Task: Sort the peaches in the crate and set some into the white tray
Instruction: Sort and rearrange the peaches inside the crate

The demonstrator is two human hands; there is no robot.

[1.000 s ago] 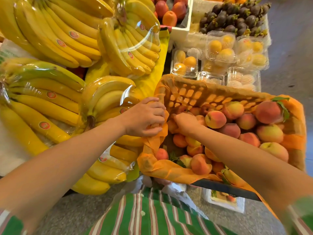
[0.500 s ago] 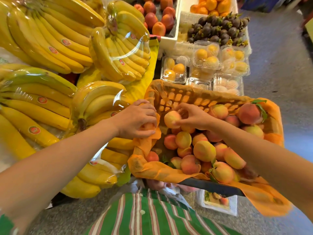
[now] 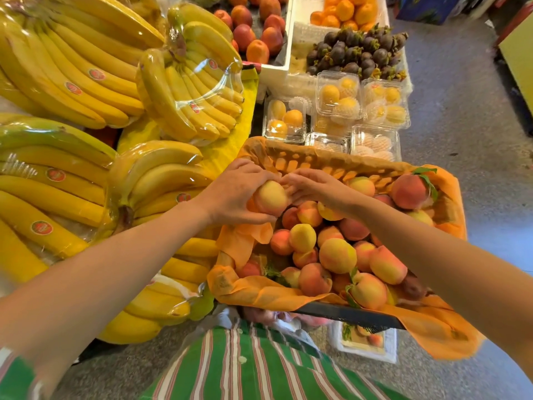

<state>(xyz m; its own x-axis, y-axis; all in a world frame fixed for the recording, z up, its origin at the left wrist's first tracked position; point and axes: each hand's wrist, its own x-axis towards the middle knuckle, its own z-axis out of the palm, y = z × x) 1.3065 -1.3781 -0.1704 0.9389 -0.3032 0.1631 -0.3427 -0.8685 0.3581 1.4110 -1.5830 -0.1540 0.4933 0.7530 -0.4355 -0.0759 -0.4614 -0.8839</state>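
Change: the pale peach (image 3: 271, 197) had passed from the right hand's fingers into the left hand, and the left hand (image 3: 233, 194) had let go of the crate's paper-lined rim.
Left hand: fingers and thumb were curled round the peach, holding it above the crate's 10 o'clock corner.
Right hand: the right hand (image 3: 317, 189) reached in from 4 o'clock, its fingertips against the peach's 3 o'clock side. Whether it gripped or only touched could not be told.
Crate: the crate (image 3: 346, 316) was lined with orange paper (image 3: 259, 293) that draped over its rim.
Peaches: the other peaches (image 3: 337, 255) lay heaped inside, mostly toward 3 and 5 o'clock.
White tray: the white tray (image 3: 388, 350) sat low at the crate's 6 o'clock, partly hidden under the near rim; its contents were unclear.
Surroundings: wrapped bananas (image 3: 184, 102) lay at the crate's 9 to 11 o'clock, clear clamshell boxes (image 3: 337, 95) of yellow fruit at 12 o'clock, and mangosteens (image 3: 354, 50) beyond them.
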